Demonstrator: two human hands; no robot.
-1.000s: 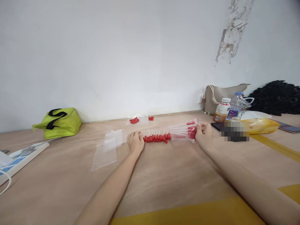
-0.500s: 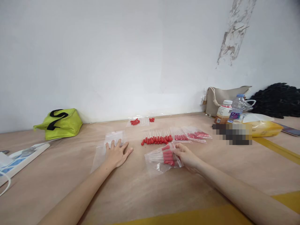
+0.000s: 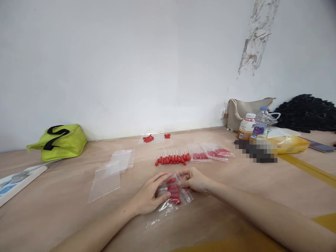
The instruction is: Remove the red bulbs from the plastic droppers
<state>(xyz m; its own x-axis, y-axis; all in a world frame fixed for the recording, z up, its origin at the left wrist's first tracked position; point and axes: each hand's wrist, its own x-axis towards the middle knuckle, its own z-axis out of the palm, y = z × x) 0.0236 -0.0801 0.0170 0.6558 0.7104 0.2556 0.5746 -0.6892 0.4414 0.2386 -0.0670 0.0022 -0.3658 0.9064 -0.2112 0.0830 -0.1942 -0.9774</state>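
Observation:
A clear plastic bag of red-bulbed droppers point(image 3: 173, 196) lies on the brown paper-covered table in front of me. My left hand point(image 3: 149, 194) rests on the bag's left side with its fingers stretched over it. My right hand point(image 3: 194, 180) pinches the bag's top right edge. Behind the bag lies a row of loose red-bulbed droppers point(image 3: 172, 159). To their right sit two filled bags of droppers point(image 3: 210, 154). Empty clear bags point(image 3: 112, 169) lie to the left.
A lime green bag point(image 3: 57, 141) stands at the back left, a white board point(image 3: 18, 180) at the left edge. At the back right are a beige bag point(image 3: 244, 110), two bottles point(image 3: 253, 124), a yellow packet point(image 3: 288, 143) and a black heap point(image 3: 307, 112). More red bulbs point(image 3: 153, 137) lie near the wall.
My right hand pulled the filled bag nearer to me. My left hand left the empty bags and came across onto the filled bag.

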